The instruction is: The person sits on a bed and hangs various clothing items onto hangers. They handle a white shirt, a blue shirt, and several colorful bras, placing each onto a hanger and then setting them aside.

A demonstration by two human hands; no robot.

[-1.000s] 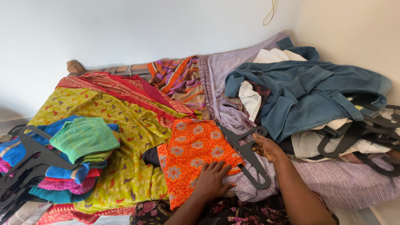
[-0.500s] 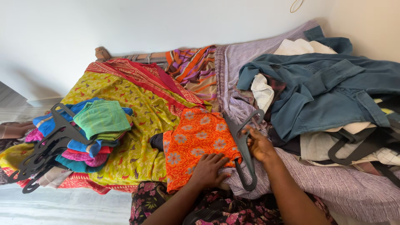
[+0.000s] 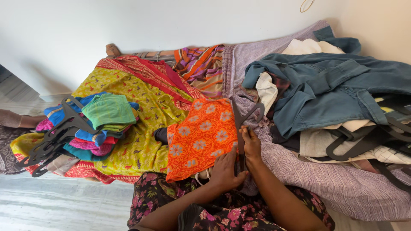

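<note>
An orange flowered garment (image 3: 199,137) lies on the yellow-green patterned cloth (image 3: 132,107) in front of me. My right hand (image 3: 251,143) grips a dark plastic hanger (image 3: 242,119) and holds it up on edge beside the garment's right side. My left hand (image 3: 225,169) holds the garment's lower right corner, close against the hanger's lower end and my right hand.
A stack of folded clothes (image 3: 96,124) on dark hangers (image 3: 47,143) sits at the left. A heap with a blue jacket (image 3: 338,90), white garments and more hangers (image 3: 364,143) fills the right, on a purple sheet (image 3: 325,179). A pale wall stands behind.
My right hand has lifted the hanger from lying flat to standing on edge and drawn it nearer. My left hand moved from flat on the garment to its lower right corner.
</note>
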